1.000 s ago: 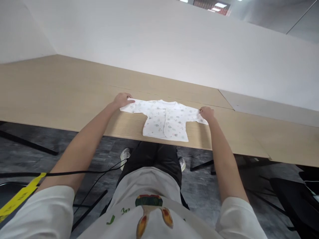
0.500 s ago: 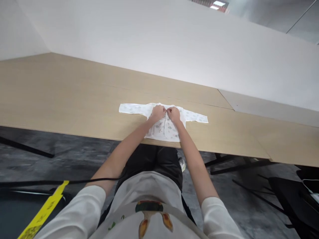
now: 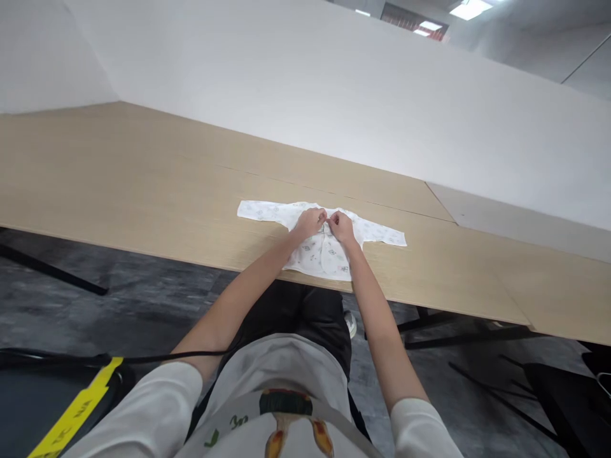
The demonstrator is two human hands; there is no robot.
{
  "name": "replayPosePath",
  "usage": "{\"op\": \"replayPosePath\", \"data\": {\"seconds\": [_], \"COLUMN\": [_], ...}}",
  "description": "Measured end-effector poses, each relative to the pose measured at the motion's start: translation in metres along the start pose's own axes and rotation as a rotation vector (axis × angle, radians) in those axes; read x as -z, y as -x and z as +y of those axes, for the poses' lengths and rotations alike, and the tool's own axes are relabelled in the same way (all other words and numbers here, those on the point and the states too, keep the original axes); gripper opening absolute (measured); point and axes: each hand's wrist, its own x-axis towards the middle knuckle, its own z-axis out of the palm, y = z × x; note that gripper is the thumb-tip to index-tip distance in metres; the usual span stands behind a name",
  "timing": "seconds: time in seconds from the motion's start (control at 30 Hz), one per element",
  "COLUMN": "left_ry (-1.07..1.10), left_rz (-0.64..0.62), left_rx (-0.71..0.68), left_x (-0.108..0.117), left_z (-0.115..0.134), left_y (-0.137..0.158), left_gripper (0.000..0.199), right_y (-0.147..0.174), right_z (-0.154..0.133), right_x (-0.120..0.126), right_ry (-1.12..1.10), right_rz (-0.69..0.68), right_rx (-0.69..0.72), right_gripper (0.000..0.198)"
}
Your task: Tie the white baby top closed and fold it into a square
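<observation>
- Here's the shirt (image 3: 312, 259), lying on the counter (image 3: 157, 172) close to its near edge, sleeves stretched out to both sides!
- Left hand (image 3: 311, 221) on the shirt's upper front, just below the neckline, fingertips pinched on cloth at the front opening.
- Right hand (image 3: 340, 226) meets it there, fingers closed on the opening's other side, the two hands almost touching.
- Beyond the shirt, the white wall (image 3: 286, 83) rises behind the counter.
- Nearer than the shirt and off left, a black cable (image 3: 191, 353) with a yellow tag (image 3: 76, 413).
</observation>
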Motion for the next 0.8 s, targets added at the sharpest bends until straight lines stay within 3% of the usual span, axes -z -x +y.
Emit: {"op": "replayPosePath", "data": {"seconds": [0.27,0.5,0.8], "left_ry": [0.017,0.076,-0.028], "left_rz": [0.018,-0.034,-0.049], "left_rx": [-0.049,-0.104,0.011], "left_x": [0.004,0.008,0.013], "left_z": [0.001,0.001,0.002], "left_y": [0.001,0.003,0.005], "left_gripper": [0.021,0.025,0.027], "right_y": [0.0,0.002,-0.001], "right_z": [-0.006,-0.014,-0.013], "right_x": [0.001,0.006,0.01], "right_ry": [-0.179,-0.216,-0.348], "right_rz": [-0.009,-0.052,-0.013], "right_rx": [-0.175,-0.201,-0.35], "right_gripper": [0.015,0.02,0.018]}}
